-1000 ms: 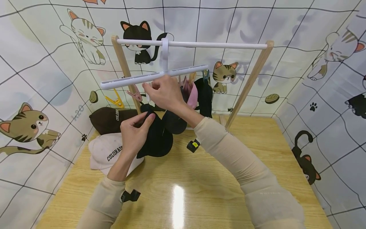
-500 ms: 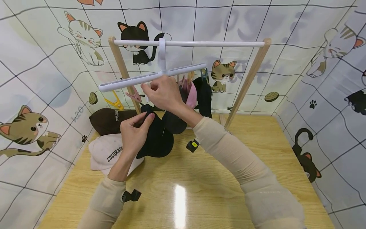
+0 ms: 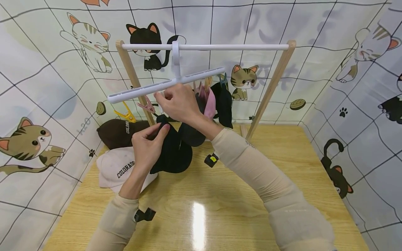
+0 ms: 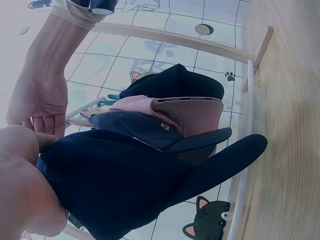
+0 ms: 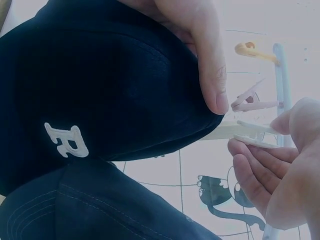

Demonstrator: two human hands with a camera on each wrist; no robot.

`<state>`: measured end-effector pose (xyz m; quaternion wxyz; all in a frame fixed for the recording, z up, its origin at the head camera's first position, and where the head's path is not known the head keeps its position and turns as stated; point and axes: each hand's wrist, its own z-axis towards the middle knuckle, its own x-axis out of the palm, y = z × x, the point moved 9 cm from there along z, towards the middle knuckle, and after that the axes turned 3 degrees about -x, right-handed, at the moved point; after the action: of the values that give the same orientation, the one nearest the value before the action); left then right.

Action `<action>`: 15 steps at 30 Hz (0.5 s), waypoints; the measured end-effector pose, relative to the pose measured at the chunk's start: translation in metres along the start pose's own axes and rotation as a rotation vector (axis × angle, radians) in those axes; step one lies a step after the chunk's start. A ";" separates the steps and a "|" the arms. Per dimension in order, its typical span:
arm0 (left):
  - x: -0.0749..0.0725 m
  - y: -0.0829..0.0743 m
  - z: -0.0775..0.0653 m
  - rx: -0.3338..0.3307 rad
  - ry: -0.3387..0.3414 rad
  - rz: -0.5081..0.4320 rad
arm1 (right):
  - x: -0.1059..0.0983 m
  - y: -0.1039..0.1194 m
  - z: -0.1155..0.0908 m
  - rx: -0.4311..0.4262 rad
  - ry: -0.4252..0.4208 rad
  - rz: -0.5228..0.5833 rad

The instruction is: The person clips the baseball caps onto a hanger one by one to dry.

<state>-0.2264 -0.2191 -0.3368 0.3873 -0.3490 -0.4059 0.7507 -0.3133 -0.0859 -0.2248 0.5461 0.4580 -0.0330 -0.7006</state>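
Little has moved over the last second: the white hanger (image 3: 141,91) slants a touch more steeply under the rod (image 3: 232,47), while the left hand (image 3: 146,146) and the right hand (image 3: 179,103) stay about where they were. White walls (image 3: 257,21) with black grid lines and printed cartoon cats surround the desk (image 3: 238,195), whose yellowish wood grain carries 1 bright streak of light. On it stands a rack (image 3: 271,88) with wooden legs, the hanger hooked left of the rod's centre.

A pale cap (image 3: 113,164) lettered COLORADO and a brown cap (image 3: 113,134) lie on the desk's left side. 3 caps hang along the hanger's right half: a dark grey cap (image 3: 193,134), a pink cap (image 4: 207,115) and a hanging black cap (image 3: 223,111). Only the left wrist view reveals the pink cap's lettered inner band; only the right wrist view reveals a white R on the held black cap (image 3: 176,153), below the hanger's left half.

The left hand pinches that cap's edge. Near it, the right hand squeezes a white clip (image 5: 252,142) between thumb and fingers, mostly hidden in the head view. Farther left hang a yellow clip (image 3: 127,115) and a pink clip (image 3: 147,106).
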 end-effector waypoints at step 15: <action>0.011 0.007 -0.003 -0.021 0.047 0.000 | -0.001 -0.003 -0.006 -0.058 -0.034 -0.019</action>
<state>-0.2307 -0.2114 -0.3465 0.3932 -0.3703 -0.4044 0.7380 -0.3111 -0.0811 -0.2291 0.5519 0.4303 -0.0178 -0.7141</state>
